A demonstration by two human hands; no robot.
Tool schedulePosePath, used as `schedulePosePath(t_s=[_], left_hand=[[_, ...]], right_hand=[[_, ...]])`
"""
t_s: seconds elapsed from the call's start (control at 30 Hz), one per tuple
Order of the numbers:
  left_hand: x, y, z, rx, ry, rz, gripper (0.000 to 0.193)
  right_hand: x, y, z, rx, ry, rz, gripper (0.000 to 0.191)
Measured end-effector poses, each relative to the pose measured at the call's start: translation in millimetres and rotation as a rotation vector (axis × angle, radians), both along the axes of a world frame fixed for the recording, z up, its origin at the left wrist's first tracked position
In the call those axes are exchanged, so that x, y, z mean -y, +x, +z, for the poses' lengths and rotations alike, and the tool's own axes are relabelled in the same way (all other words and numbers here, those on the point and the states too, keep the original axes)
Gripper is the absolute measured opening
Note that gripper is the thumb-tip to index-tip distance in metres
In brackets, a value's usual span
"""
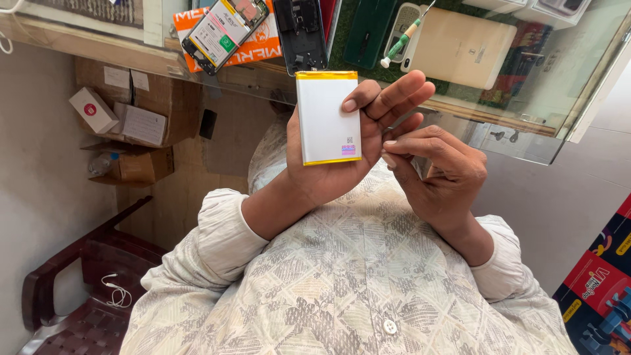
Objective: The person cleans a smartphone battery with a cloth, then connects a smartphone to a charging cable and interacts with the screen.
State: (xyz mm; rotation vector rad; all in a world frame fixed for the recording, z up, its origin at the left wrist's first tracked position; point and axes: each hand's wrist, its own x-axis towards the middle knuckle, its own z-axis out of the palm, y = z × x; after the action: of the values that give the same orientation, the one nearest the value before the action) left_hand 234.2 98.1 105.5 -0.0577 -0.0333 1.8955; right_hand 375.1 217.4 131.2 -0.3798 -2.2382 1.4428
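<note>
Two hands meet above the person's lap, just short of the glass-topped bench (526, 141): the left hand (342, 151) cradles a flat white battery pack (325, 118) with yellow-edged ends, its fingers (394, 92) wrapped round the right-hand edge and the thumb lying along the other side, so the pack is clamped upright in the palm, while the right hand (440, 171) sits beside it with its fingertips pinched together at the pack's lower right corner, close to a small pink and blue label (349, 149); whether something thin is caught in that pinch cannot be told. On the bench beyond lie an opened phone (225, 29) with its insides showing, a dark phone frame (301, 33), a green-handled screwdriver (402, 41) and a gold phone back (463, 47). A dark red plastic chair (79, 276) with a white cable (117, 292) on its seat stands at the lower left, and cardboard boxes (141, 115) sit on a shelf under the bench. The risks seem plain enough: a soft pack of this kind could be creased or punctured if a nail digs in at the corner, and since it is held over the lap rather than the bench, a loosened grip would likely send it to the floor
</note>
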Motion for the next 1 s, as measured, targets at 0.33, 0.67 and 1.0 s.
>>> schedulePosePath(t_s=[0.33,0.67,1.0], left_hand=[[-5.5,-19.4,3.3,0.103,-0.082,-0.020,0.044],[-4.8,-49.5,18.4,-0.097,-0.121,0.012,0.035],[28.1,-75.7,18.4,-0.785,-0.528,0.059,0.031]], right_hand=[[1.3,-17.0,9.3,0.032,-0.141,-0.006,0.012],[5.8,-40.1,22.5,0.058,-0.184,-0.015,0.023],[8.9,-66.5,-3.7,0.093,-0.944,-0.094,0.028]])
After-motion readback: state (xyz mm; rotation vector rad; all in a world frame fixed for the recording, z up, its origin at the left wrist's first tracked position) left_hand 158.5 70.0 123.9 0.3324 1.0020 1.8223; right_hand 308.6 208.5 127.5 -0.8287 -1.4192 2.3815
